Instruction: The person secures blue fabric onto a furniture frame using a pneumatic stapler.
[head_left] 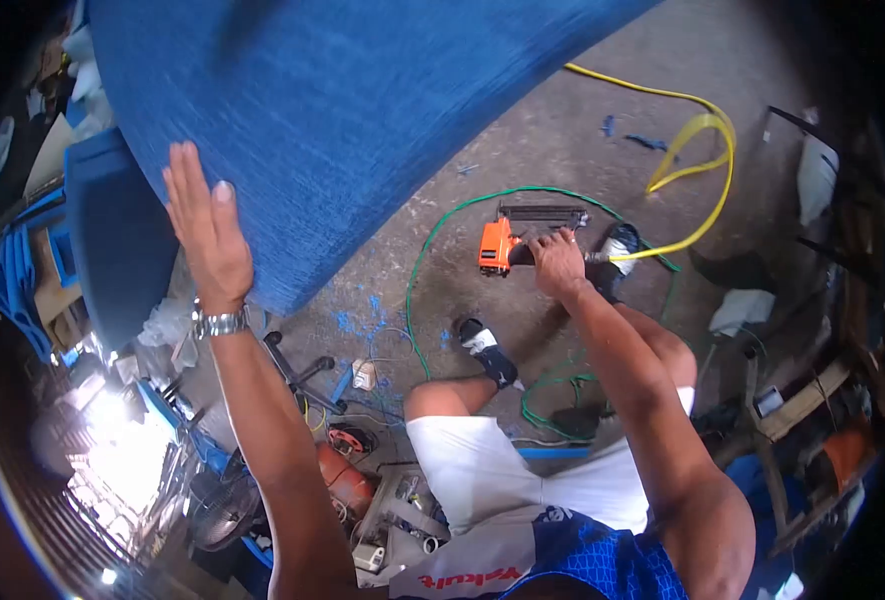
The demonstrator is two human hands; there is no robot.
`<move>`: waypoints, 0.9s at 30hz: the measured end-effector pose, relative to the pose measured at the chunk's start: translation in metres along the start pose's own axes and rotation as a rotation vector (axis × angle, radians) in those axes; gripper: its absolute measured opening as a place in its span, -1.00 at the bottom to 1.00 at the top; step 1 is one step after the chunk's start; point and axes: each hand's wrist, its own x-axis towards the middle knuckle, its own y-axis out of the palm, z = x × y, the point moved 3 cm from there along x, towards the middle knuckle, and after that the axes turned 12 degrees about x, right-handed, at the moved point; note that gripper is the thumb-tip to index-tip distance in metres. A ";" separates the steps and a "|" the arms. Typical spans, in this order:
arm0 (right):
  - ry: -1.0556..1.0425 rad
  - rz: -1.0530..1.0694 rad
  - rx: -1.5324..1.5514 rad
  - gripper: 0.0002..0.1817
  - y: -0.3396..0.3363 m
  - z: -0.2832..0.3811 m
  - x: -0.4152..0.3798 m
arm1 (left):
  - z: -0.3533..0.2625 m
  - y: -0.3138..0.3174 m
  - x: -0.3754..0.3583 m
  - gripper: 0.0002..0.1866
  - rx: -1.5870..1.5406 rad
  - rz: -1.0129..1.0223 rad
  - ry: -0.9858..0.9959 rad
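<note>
My left hand [207, 235], a metal watch at its wrist, lies with straightened fingers against the edge of a large blue fabric-covered upholstery piece [312, 130]. That piece fills the upper left and comes to a corner below the hand. Over the floor, my right hand [560, 265] is wrapped round the grip of an orange and black air staple gun [494, 247]. A yellow air hose [697, 235] runs from the gun's handle end, loops and passes behind the blue piece. The gun is apart from the fabric.
A green hose [437, 235] curves over the concrete floor [522, 150] around my feet. Blue fabric scraps [362, 318] and a white power socket box [363, 375] lie near a chair base [307, 370]. A fan [224, 500] and clutter stand at lower left, wooden pieces [807, 400] at right.
</note>
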 end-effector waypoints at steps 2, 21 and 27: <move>-0.002 0.012 -0.004 -0.58 0.030 0.004 0.039 | -0.001 0.002 -0.004 -0.34 -0.047 -0.021 0.049; -0.034 -0.305 0.424 -0.52 0.083 -0.020 0.186 | 0.000 0.005 -0.013 -0.35 -0.113 -0.095 0.073; -0.453 -0.106 2.277 -0.31 -0.080 0.135 0.157 | 0.001 -0.008 -0.001 -0.33 -0.094 -0.026 0.126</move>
